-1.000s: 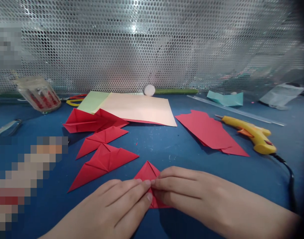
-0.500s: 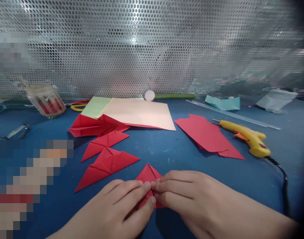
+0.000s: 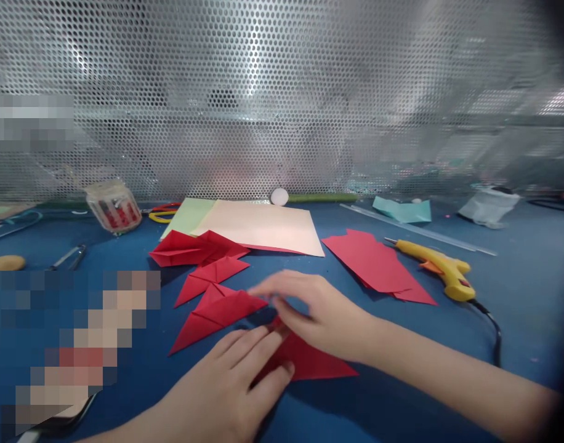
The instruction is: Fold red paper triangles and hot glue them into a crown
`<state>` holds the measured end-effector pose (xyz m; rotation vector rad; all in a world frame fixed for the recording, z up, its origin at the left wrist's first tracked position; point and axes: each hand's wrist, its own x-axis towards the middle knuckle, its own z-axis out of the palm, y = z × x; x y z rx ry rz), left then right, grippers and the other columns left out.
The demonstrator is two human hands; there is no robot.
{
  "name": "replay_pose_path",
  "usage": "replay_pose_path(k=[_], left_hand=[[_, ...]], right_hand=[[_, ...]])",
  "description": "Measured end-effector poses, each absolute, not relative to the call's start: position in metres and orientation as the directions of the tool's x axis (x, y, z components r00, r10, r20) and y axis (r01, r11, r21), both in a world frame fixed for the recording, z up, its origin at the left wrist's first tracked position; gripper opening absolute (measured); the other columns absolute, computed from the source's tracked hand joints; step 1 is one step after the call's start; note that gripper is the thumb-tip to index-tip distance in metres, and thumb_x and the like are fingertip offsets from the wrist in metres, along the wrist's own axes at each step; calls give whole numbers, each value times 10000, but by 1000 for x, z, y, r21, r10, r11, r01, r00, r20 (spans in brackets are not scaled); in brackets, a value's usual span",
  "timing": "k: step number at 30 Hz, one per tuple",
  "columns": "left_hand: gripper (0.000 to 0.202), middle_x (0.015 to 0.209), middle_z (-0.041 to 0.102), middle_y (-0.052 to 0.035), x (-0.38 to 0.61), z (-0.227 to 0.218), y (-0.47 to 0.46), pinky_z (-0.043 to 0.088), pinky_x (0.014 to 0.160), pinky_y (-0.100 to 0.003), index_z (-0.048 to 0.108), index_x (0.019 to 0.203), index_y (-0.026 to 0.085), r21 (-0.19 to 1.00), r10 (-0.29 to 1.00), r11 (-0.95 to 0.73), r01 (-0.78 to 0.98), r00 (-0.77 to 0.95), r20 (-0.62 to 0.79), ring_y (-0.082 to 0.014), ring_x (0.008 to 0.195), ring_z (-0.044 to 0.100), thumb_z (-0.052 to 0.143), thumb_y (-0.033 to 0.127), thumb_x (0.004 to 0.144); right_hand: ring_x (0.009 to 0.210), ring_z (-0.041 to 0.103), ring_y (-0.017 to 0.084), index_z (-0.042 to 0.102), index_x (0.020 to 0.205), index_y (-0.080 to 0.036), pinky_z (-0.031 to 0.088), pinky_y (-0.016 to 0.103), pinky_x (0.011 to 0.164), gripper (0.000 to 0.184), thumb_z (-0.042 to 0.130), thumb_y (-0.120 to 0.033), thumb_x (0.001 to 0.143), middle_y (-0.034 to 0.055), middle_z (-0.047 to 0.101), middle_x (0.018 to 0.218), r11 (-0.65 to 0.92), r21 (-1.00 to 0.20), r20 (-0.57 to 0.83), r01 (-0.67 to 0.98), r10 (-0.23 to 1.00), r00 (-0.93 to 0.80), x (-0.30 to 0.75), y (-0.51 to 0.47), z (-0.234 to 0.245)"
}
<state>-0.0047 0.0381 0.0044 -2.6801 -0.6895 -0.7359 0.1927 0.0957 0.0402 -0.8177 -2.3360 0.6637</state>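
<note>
A red folded paper piece point(image 3: 316, 363) lies on the blue table point(image 3: 402, 344) in front of me. My left hand point(image 3: 236, 378) grips its left corner, with the thumb below and the fingers laid on top. My right hand point(image 3: 312, 311) reaches across the piece's far edge. Its fingers are stretched out to the left and slightly smeared, and they hold nothing. Their tips are close to a finished red folded triangle point(image 3: 215, 311).
Two more red folded pieces point(image 3: 196, 249) lie behind the triangle. Pink and green sheets point(image 3: 258, 224) and flat red paper point(image 3: 374, 261) are farther back. A yellow glue gun point(image 3: 436, 271) with its cord lies right, a clear jar point(image 3: 113, 206) and scissors point(image 3: 159, 212) left. A perforated metal screen point(image 3: 282, 92) closes the back.
The view has tilted up and the scene sits lower and farther. My right hand has let go of the pinch and swept up and left. More of the red piece shows, opened to the right.
</note>
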Motion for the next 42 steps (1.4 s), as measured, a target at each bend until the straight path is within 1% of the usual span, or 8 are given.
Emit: replay_pose_path(k=[3,6,11,16,25,31,38,42], left_hand=[[345,1094,721,-74,-9,8,37,541,854,-358,620,1027,192,-57,414,-859,509,755,508,-226,1017,666,288,286,1025],[287,1082,720,-37,-12,16,35,546,864,-353,592,890,223,35,472,-856,516,751,462,-225,999,665,405,413,997],[139,995,699,-8,-14,24,31,564,785,-292,554,991,234,160,584,-801,577,694,421,-190,872,669,619,291,882],[316,1066,691,11,-18,18,31,555,795,-280,490,1221,284,210,625,-768,605,637,452,-174,911,677,539,206,918],[212,882,717,64,-17,9,34,535,689,-225,575,1027,297,277,635,-754,596,551,542,-130,762,675,371,355,1026],[217,854,707,56,-17,23,32,520,694,-188,579,880,245,134,542,-793,594,586,602,-97,732,662,405,164,983],[482,819,729,44,-11,12,29,461,638,-248,660,907,237,-153,329,-782,605,608,722,-127,700,643,208,152,1052],[425,844,748,73,-10,9,27,466,743,-289,690,940,244,-288,318,-726,624,676,665,-148,775,662,285,222,1066]], right_hand=[[1191,548,221,561,1307,-151,476,377,969,422,613,-203,892,127,618,1265,689,-598,288,410,661,-693,160,113,41],[1028,612,233,697,1116,-174,486,392,927,305,734,-230,819,91,689,1050,709,-583,224,397,609,-760,135,125,37],[868,634,161,731,1020,-166,508,298,822,195,694,-119,835,58,698,940,681,-623,247,384,638,-730,135,128,41],[896,648,157,715,1051,-201,516,315,825,215,574,-133,905,54,698,988,576,-696,307,428,778,-548,181,111,57],[854,650,156,724,1035,-246,522,308,795,204,559,-274,921,29,699,946,424,-788,202,446,863,-464,239,76,30],[823,639,141,713,1102,-259,490,267,751,245,547,-222,926,21,699,909,514,-735,221,442,798,-560,236,71,20],[770,631,139,729,1058,-247,500,252,718,241,574,-178,887,19,701,856,473,-751,202,461,829,-522,229,61,22],[789,633,138,729,1044,-238,501,247,723,252,571,-139,874,23,702,865,474,-758,219,448,832,-510,225,58,23]])
